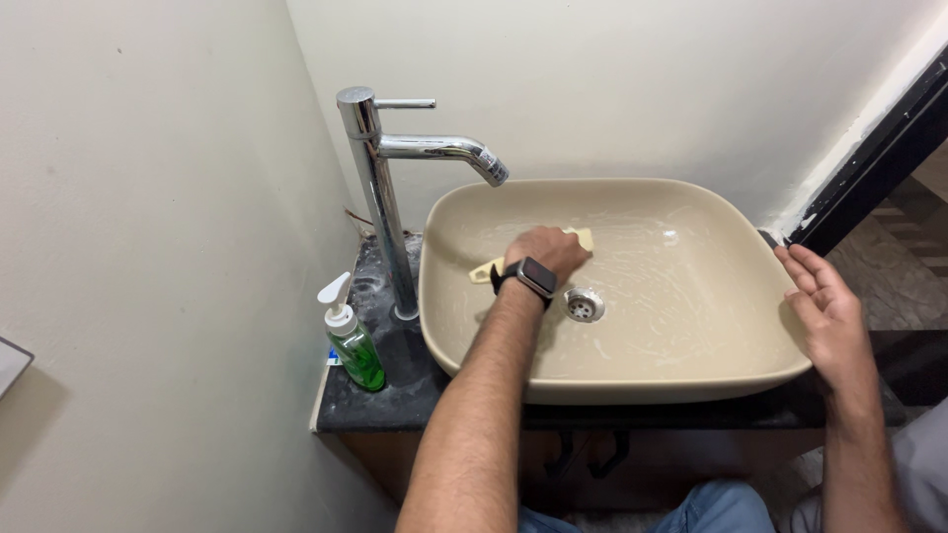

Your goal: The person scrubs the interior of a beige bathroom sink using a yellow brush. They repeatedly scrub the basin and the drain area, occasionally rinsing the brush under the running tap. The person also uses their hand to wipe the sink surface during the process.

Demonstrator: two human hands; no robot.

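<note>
My left hand [549, 250], with a dark watch on the wrist, reaches into the beige basin [691, 370] and presses down on a pale yellow brush [486, 269]; its handle sticks out to the left and its head shows past my fingers. The brush lies on the wet, soapy inner wall behind the metal drain [584, 306]. My right hand [828, 311] rests flat with fingers apart on the basin's right rim, holding nothing.
A tall chrome tap [380, 197] stands left of the basin, its spout over the bowl. A pump bottle of green soap [352, 345] sits on the dark stone counter [380, 395]. Walls close in at left and behind; a dark door frame [869, 158] is at right.
</note>
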